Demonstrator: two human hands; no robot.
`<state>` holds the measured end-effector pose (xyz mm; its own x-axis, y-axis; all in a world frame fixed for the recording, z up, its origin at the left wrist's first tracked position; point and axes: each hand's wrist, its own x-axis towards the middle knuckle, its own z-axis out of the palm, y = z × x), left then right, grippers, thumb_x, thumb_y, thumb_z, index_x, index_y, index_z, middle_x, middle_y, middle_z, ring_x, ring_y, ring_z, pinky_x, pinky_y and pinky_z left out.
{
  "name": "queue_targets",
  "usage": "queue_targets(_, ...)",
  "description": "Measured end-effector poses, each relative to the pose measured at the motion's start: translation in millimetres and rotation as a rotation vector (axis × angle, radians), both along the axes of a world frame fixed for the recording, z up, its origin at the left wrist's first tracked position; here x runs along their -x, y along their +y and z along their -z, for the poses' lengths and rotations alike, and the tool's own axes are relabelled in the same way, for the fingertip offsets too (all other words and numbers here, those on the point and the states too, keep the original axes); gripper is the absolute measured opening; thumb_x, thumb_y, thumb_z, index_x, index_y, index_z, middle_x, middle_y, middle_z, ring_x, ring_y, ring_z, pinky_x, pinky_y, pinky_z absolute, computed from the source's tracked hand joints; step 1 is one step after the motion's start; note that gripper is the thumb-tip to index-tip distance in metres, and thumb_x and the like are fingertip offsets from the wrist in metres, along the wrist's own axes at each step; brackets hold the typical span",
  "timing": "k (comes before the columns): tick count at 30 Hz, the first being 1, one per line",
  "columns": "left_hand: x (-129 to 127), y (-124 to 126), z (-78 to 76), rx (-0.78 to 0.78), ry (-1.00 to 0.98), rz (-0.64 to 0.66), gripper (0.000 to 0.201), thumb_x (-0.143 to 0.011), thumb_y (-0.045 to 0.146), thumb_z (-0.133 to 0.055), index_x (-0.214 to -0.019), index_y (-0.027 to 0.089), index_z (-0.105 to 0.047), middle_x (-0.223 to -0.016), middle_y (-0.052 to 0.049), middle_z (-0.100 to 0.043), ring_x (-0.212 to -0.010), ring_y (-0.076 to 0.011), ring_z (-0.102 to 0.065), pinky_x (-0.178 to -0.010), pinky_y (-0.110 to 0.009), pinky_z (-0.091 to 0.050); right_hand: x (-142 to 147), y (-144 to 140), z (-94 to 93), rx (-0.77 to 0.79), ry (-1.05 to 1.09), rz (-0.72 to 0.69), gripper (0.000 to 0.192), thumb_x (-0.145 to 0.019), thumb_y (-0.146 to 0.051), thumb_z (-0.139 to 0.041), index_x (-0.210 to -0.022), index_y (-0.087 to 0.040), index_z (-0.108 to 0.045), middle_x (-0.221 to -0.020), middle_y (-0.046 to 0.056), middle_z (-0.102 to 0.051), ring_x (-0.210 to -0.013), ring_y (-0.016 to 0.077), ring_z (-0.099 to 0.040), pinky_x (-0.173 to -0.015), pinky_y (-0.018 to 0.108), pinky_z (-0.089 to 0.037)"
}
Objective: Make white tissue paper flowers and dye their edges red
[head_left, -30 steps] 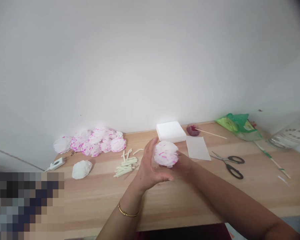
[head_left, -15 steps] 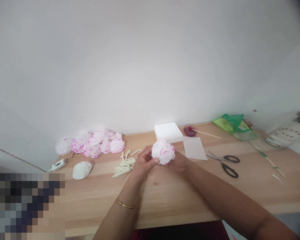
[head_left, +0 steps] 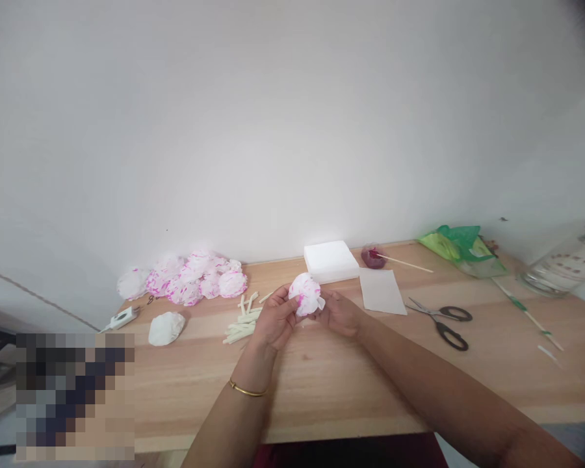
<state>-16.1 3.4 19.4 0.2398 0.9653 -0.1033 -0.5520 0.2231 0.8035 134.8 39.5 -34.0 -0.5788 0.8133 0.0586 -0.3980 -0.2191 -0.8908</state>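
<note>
Where the tissue-paper flower looked wide and fluffy a moment ago, I now see it squeezed smaller above the wooden table, my left hand and right hand both pinching it.

Both forearms reach toward twelve o'clock, converging; the left hand, a bangle at its wrist, and the right hand face each other, fingers curled inward in a pinch
</note>
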Motion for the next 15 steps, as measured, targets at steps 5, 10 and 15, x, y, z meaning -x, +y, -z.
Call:
queue_targets(5, 22.9, 9.7, -9.6, 0.011, 0.024, -0.199, 0.028, -0.067, 0.017, -0.073, -0.093, 0.014, -0.063, -0.091, -0.005, -0.068, -0.08, -0.015, -0.064, -0.075, -0.031, -0.053, -1.3, -0.8, 0.0, 0.11, 0.062, 0.009, 0.035, -0.082, -0.053, -0.057, -0.08, -0.017, -0.057, -0.06, -0.004, -0.047, -0.057, 0.0089, -0.042, -0.06, 0.024, -0.037)
queue_targets(10, 78.4, 19.3, -19.2, -0.06, 0.081, -0.534, 0.024, -0.064, 0.012, -0.07, -0.084, 0.017, -0.058, -0.089, -0.002, -0.066, -0.079, -0.0133, -0.062, -0.067, -0.026, -0.052, -2.5, -0.6, 0.3, 0.144, 0.068, -0.027, 0.033, -0.083, -0.049, -0.057, -0.081, -0.016, -0.058, -0.061, -0.003, -0.049, -0.058, 0.0087, -0.044, -0.06, 0.024, -0.035)
queue_targets(15, 149.3, 27.0, -41.3, -0.05, 0.282, -0.966, 0.016, -0.064, 0.009, -0.059, -0.069, 0.018, -0.046, -0.067, 0.005, -0.055, -0.066, -0.0095, -0.057, -0.068, -0.028, -0.052, -2.2, 0.1, 5.0, 0.133, 0.056, -0.046, 0.033, -0.085, -0.048, -0.056, -0.081, -0.015, -0.06, -0.062, -0.002, -0.051, -0.058, 0.009, -0.044, -0.061, 0.026, -0.033)
